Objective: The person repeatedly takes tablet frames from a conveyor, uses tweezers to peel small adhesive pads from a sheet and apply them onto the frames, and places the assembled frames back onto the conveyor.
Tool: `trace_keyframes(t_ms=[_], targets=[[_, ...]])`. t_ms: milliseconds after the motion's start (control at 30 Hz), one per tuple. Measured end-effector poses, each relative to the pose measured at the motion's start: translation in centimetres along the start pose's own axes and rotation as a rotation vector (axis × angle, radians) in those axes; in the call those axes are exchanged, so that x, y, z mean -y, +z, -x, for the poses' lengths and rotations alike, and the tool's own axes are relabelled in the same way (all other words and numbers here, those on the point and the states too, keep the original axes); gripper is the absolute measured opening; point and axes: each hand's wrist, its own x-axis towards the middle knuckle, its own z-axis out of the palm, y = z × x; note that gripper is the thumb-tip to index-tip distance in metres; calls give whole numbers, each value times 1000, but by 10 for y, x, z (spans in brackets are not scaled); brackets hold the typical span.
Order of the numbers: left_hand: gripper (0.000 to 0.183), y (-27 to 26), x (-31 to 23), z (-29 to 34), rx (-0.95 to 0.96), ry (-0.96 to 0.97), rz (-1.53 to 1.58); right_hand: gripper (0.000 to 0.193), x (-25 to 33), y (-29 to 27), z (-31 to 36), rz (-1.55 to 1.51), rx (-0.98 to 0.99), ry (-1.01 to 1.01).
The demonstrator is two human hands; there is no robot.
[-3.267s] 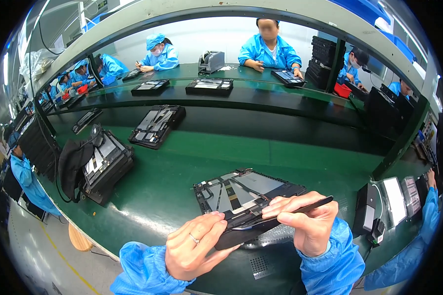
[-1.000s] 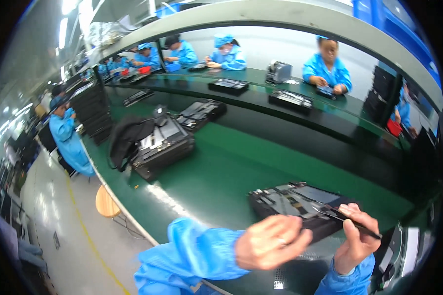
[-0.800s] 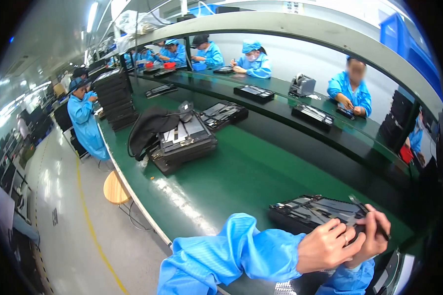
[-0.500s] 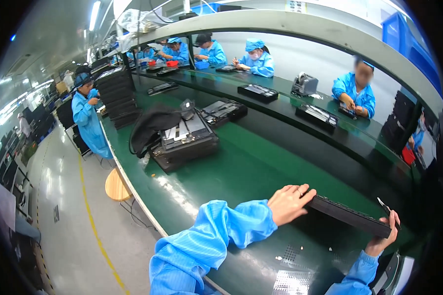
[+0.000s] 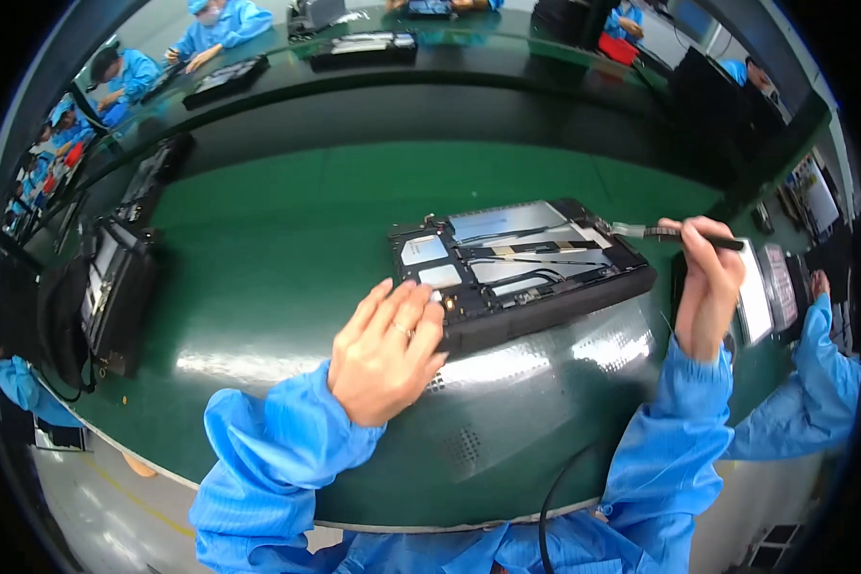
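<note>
Open device on the green bench, slim tool at its far right corner

Surface: glossy dark-green bench (image 5: 258,287), streaked with white glare; dotted patch (image 5: 464,445) near the front. Black cable (image 5: 551,507) over the front edge. Raised dark ledge (image 5: 287,120) across the back. Grey floor (image 5: 105,512) at lower left, yellow line on it, bent by the lens.

Open device (image 5: 545,311): mid-bench, slightly right of centre, black walls, innards bared, silver panels and dark strips showing. Left hand (image 5: 383,354) on its near left corner: fingers straight, lying close together, one ring; cannot tell whether the thumb touches the wall. Right hand (image 5: 708,277) pinching the slim tool (image 5: 679,235) between thumb and fingers; pale tip at the device's far right corner, contact unclear.

Counts: 1 open device at hand, 1 slim tool. On the ledge, 2 similar black units (image 5: 364,48), well apart. 1 grey dispenser (image 5: 316,14) behind. 1 red bin (image 5: 619,48) at upper right. 1 white panel (image 5: 756,292) to the right, near 1 co-worker's blue sleeve (image 5: 799,392). 1 black cloth (image 5: 62,301) at left against a dark stack (image 5: 110,306); layers uncountable.
</note>
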Motion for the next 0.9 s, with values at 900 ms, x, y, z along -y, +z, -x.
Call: trace_keyframes(t_ms=[900], targets=[[21, 50, -51, 39, 105, 10, -89, 13, -26, 27, 139, 64, 553, 350]])
